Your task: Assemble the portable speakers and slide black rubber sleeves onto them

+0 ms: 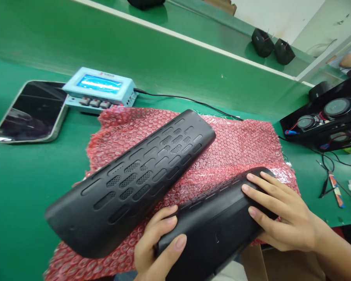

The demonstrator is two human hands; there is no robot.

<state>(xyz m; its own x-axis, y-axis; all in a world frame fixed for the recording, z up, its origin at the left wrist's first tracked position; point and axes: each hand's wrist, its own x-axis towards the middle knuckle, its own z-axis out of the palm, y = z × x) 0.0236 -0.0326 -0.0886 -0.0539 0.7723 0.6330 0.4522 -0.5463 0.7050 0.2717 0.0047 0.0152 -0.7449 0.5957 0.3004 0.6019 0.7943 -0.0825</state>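
Two long black speaker housings lie on a sheet of red bubble wrap [236, 144]. The upper one [131, 181], with slotted grille openings, rests diagonally across the wrap, untouched. The lower housing [213, 228] sits near the front edge, held by both hands. My left hand [160, 244] grips its left end, thumb on top and fingers curled under. My right hand [280, 212] wraps over its right end, fingers spread across the top.
A smartphone [32, 111] lies at the left. A small blue tester with a lit screen [101, 90] stands behind the wrap, its cable running right. A black tray of speaker drivers [327, 117] and loose wires [332, 183] occupy the right. Black parts [272, 47] sit on the shelf.
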